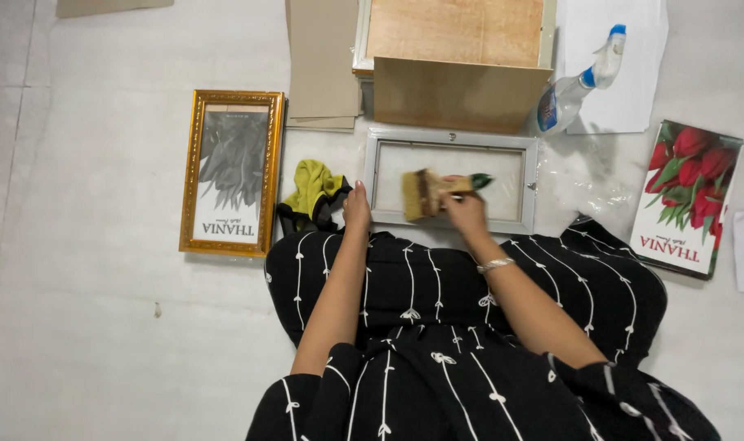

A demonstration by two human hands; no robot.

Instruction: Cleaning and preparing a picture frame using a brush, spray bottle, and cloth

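- R hand (465,211): I see it closed around a wide paintbrush (434,192) w/ a green-tipped handle – fingers wrapped on the handle, bristle end pointing to the person's left. The brush sits over the glass of the silver frame (451,140), roughly mid-pane; it's a bit blurred, so I can't tell if the bristles actually touch the glass.
- L hand (356,207): fingers held together and mostly straight, not gripping anything. Fingertips rest on the near-left corner of the silver frame, pressing at its edge as far as I can make out.
- Silver frame: lies flat on the floor directly in front of the person's lap, long side toward them, pane facing up.
- Yellow-green cloth (315,186): crumpled on the floor just beside the L hand, w/ a darker cloth under it.
- Gold frame (231,172): flat on the floor further left, well apart from both hands – holds a grey leaf print.
- Wooden box (458,69): stands just beyond the silver frame, w/ grey boards (323,61) stacked beside it on the left.
- Spray bottle (580,82): lying tilted on a white sheet (625,73), to the right of the box.
- Clear plastic wrap (580,184): crumpled next to the silver frame's right end.
- Tulip print (689,196): red flowers, flat on the floor at far right.
- Person wears a black dress (437,327) w/ white line pattern; a bracelet (494,265) on the R wrist.
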